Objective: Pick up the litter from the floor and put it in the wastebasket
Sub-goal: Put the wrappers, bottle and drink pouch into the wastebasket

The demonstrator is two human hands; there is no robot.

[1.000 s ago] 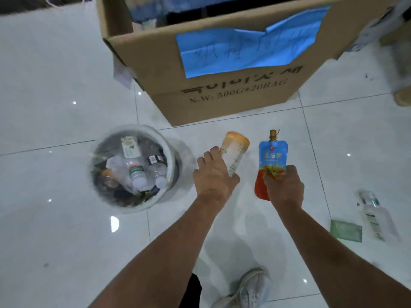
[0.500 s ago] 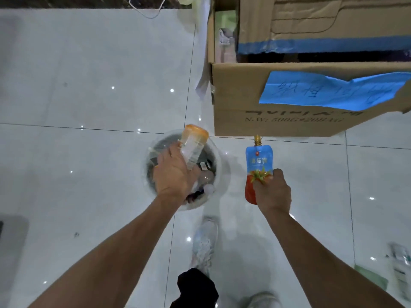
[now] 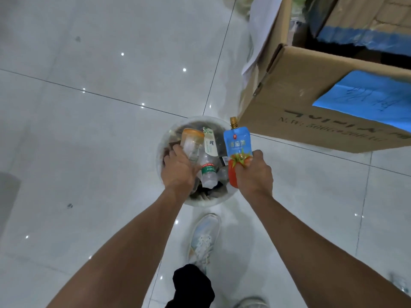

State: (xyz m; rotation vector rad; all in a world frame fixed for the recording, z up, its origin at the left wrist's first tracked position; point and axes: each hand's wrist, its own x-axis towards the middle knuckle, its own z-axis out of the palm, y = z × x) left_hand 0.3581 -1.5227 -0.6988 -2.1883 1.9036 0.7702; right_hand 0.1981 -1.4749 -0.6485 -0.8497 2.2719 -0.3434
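Observation:
A round white wastebasket (image 3: 163,138) stands on the tiled floor, with plastic bottles (image 3: 208,172) and other litter inside. My left hand (image 3: 179,171) is over its opening, closed around a clear cup with an orange lid (image 3: 191,142). My right hand (image 3: 253,174) hovers above the basket's right rim and grips a blue and red tomato sauce pouch (image 3: 236,152) with a gold cap, held upright.
A large cardboard box (image 3: 295,103) with a blue paper sheet (image 3: 364,100) stands just right of and behind the basket. My shoe (image 3: 204,236) is on the floor right below the basket. A blurred piece of litter (image 3: 400,283) lies at the right edge.
Both hands have moved left to the wastebasket. The left hand with the cup has dropped lower into the opening, and the right hand with the pouch now reaches the basket's rim.

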